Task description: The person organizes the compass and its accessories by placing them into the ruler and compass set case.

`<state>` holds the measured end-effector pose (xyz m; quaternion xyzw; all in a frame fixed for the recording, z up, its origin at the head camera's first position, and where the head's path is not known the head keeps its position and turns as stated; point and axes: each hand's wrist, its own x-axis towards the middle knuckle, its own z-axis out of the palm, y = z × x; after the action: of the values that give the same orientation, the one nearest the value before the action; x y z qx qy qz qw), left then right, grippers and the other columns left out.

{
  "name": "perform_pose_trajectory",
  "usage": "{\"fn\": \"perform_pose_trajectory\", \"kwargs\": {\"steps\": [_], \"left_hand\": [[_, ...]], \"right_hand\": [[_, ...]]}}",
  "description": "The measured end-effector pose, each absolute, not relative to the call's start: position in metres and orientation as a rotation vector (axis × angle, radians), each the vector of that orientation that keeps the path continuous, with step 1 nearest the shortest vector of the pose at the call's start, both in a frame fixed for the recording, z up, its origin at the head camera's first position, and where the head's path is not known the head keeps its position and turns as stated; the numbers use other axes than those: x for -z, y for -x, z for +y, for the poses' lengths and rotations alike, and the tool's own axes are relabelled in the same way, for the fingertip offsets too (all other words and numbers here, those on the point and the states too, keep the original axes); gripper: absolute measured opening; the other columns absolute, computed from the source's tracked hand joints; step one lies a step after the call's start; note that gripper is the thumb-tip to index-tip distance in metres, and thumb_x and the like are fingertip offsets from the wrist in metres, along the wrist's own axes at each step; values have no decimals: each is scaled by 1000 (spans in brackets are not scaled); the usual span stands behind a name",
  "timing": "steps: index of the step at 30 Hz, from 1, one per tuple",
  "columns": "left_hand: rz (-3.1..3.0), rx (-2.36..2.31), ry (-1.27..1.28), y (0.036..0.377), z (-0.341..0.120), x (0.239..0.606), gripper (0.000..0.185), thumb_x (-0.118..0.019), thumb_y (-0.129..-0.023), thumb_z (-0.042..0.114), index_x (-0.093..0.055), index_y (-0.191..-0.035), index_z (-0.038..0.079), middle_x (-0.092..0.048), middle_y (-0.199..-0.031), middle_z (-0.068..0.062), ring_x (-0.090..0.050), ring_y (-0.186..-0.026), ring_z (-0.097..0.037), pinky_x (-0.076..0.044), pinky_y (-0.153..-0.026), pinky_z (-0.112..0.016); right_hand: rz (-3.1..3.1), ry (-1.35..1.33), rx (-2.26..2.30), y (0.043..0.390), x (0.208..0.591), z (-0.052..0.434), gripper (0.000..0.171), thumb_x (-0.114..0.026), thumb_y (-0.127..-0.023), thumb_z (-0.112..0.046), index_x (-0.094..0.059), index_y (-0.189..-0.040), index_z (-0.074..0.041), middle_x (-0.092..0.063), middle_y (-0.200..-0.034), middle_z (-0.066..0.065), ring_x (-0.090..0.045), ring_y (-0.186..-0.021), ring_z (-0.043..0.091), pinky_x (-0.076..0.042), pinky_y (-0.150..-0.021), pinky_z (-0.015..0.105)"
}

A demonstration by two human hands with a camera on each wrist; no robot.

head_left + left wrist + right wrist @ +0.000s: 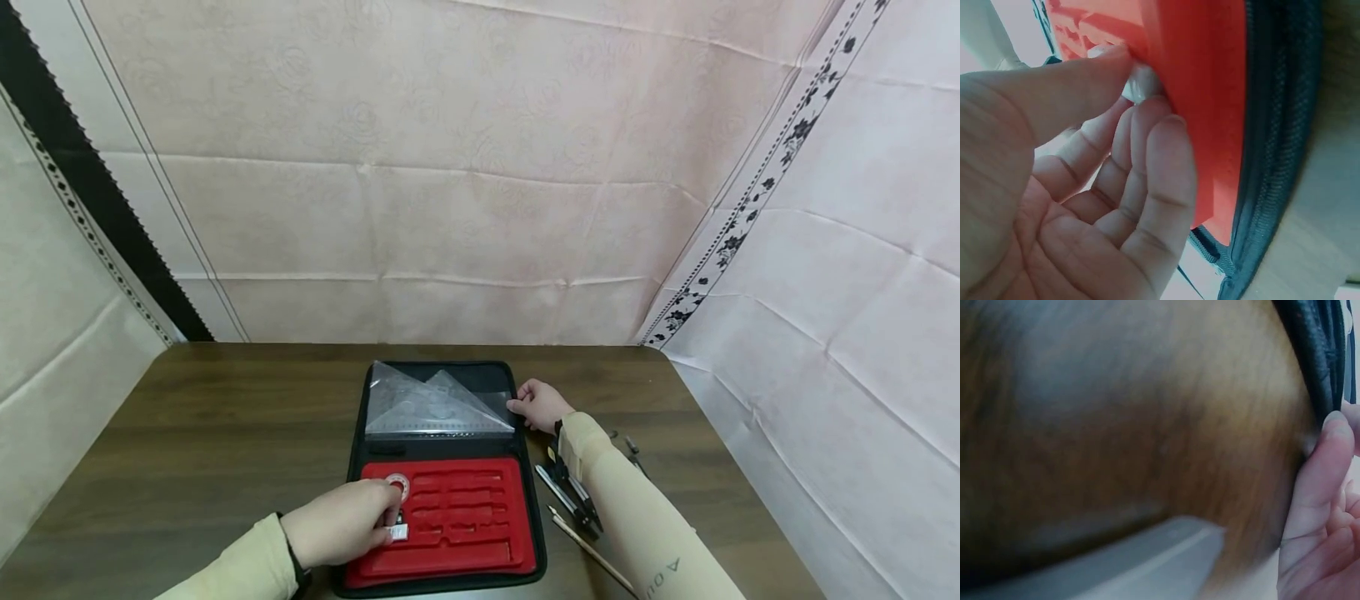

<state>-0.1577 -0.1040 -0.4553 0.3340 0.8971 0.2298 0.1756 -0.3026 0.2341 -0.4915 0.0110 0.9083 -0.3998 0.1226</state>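
A black zip case (538, 533) lies unfolded on the table, with a red moulded tray (480, 492) in its near half. Over the tray's left side, my left hand (347, 521) pinches a small white block (398, 532) between thumb and fingers. The same block (1143, 84) shows partly hidden by the fingertips in the left wrist view. A white ring-shaped item (400, 483) is just beyond that hand. My right hand (542, 406) grips the right edge of the far half, its thumb against the zip border (1319, 369). Clear set squares (435, 408) lie in that half.
Right of the case lie metal drawing tools (567, 492), a thin wooden stick (588, 546) and another small dark tool (633, 450), partly beneath my right forearm. Pale cloth (450, 233) hangs behind the wooden table (247, 425) and at both sides.
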Motion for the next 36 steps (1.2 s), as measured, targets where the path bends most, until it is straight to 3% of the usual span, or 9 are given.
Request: {"fn": "perform_pose_trajectory", "kwargs": {"steps": [14, 36], "left_hand": [[2485, -703, -883, 168, -105, 460, 23, -72, -87, 28, -56, -71, 23, -49, -60, 8, -46, -51, -7, -39, -50, -25], [2526, -730, -823, 177, -104, 463, 34, -84, -71, 27, -51, -67, 20, -46, -60, 7, -42, -54, -10, -37, -54, -28]], "right_hand": [[2654, -39, 1162, 301, 492, 235, 25, -68, -91, -24, -53, -99, -7, -56, -74, 7, -57, -64, 20, -49, -60, 31], [2657, -18, 1153, 304, 491, 234, 26, -69, -91, -25, -53, -99, -6, -55, -74, 7, -57, -63, 21, -49, -60, 32]]}}
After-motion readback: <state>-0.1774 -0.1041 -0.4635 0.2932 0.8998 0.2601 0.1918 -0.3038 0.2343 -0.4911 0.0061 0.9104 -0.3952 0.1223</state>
